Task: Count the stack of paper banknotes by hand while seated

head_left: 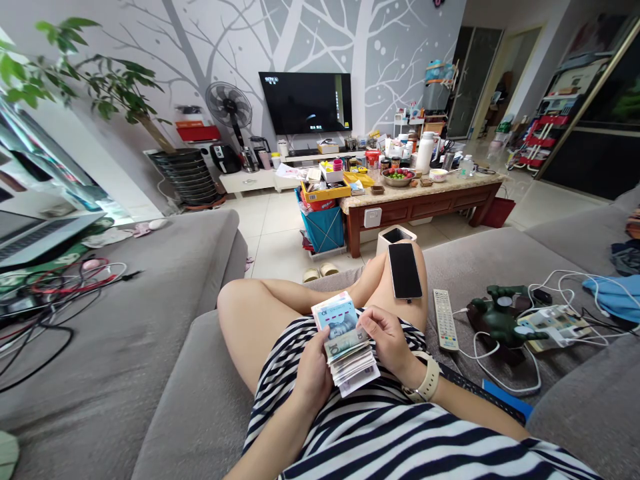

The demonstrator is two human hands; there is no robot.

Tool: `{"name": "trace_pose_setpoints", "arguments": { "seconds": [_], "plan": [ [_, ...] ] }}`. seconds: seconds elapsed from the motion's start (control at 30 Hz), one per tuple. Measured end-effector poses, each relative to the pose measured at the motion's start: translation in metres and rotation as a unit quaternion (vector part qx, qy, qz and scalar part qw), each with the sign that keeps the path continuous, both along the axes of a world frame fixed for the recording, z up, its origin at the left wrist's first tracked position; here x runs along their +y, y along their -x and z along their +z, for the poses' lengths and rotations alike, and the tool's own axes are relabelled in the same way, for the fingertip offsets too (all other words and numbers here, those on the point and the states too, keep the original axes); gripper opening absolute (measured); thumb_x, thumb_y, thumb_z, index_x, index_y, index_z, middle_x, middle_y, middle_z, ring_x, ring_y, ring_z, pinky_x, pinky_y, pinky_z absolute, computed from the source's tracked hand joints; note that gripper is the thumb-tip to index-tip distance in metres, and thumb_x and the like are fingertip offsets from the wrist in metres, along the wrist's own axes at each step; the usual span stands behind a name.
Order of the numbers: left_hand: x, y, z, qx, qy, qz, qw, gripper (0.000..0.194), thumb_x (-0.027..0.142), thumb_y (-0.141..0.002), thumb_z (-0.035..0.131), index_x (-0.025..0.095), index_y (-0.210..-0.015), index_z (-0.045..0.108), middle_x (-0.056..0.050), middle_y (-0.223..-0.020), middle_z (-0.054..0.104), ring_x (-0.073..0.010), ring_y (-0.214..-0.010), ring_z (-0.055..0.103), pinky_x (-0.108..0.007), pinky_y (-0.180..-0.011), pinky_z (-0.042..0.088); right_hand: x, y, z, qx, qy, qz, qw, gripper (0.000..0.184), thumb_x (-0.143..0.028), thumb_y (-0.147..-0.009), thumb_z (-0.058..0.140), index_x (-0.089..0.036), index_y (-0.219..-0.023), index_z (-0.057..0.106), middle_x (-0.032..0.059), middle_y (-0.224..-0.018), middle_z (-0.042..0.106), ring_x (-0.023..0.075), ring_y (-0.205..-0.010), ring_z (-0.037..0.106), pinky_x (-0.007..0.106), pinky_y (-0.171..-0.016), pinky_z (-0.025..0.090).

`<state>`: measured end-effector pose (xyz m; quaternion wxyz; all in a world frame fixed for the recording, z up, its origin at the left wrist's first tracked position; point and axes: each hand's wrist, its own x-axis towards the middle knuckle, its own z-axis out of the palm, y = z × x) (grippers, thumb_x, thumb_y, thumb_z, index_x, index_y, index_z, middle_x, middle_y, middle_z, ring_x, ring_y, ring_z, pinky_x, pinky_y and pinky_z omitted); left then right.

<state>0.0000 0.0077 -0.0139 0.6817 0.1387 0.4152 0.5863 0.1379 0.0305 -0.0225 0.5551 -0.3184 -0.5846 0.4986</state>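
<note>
I sit cross-legged on a grey sofa (150,373) in a striped garment. My left hand (313,373) is closed around the underside of a thick stack of banknotes (350,363). My right hand (387,337), with a pale watch strap at the wrist, pinches the top notes from the right. One blue-green note (336,312) is lifted up at the far end of the stack. A black phone (405,270) lies face up on my right knee.
A white remote (445,319), a green fist-shaped toy (500,320) and white charging cables (560,293) lie on the sofa to my right. A laptop (40,233) and tangled cords are at left. A cluttered coffee table (425,200), TV (306,101) and fan (229,107) stand ahead.
</note>
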Motion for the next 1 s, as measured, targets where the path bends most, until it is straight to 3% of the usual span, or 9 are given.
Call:
{"name": "trace_pose_setpoints", "arguments": {
  "seconds": [0.17,0.4,0.8,1.0],
  "plan": [
    [-0.001,-0.002,0.004,0.005,-0.009,0.008,1.000,0.023,0.022,-0.079,0.060,0.009,-0.092,0.073,-0.013,-0.095,0.078,-0.0290,-0.096,0.071,-0.039,-0.089,0.055,-0.001,-0.001,0.002,0.006,-0.010,0.000,1.000,0.037,-0.041,-0.096,0.047,-0.019,-0.069,0.058,-0.0012,-0.061,0.053,0.0131,-0.056,0.044,0.026,-0.057,0.034],
    [0.000,0.001,-0.004,0.018,-0.021,0.010,1.000,0.019,0.023,-0.075,0.067,0.009,-0.086,0.073,-0.011,-0.089,0.078,-0.0299,-0.096,0.071,-0.040,-0.090,0.054,0.004,0.001,-0.004,0.031,0.012,-0.024,0.999,0.033,-0.042,-0.091,0.056,-0.020,-0.067,0.055,-0.0024,-0.059,0.052,0.0136,-0.056,0.047,0.026,-0.057,0.037],
    [-0.003,0.004,0.000,0.029,-0.064,-0.052,0.996,0.027,0.026,-0.068,0.075,0.013,-0.092,0.073,-0.011,-0.093,0.078,-0.0318,-0.096,0.070,-0.041,-0.089,0.052,0.013,0.002,-0.016,-0.036,0.075,-0.065,0.994,0.034,-0.045,-0.085,0.062,-0.019,-0.067,0.049,-0.0044,-0.062,0.045,0.0120,-0.059,0.039,0.023,-0.053,0.034],
    [-0.001,0.003,-0.005,0.029,-0.045,-0.019,0.998,0.023,0.028,-0.067,0.075,0.013,-0.085,0.072,-0.010,-0.086,0.078,-0.0314,-0.093,0.070,-0.041,-0.087,0.053,0.011,0.002,-0.014,-0.042,0.061,-0.057,0.996,0.034,-0.043,-0.086,0.060,-0.020,-0.065,0.047,-0.0048,-0.060,0.041,0.0120,-0.058,0.037,0.023,-0.053,0.033]
  ]
}}
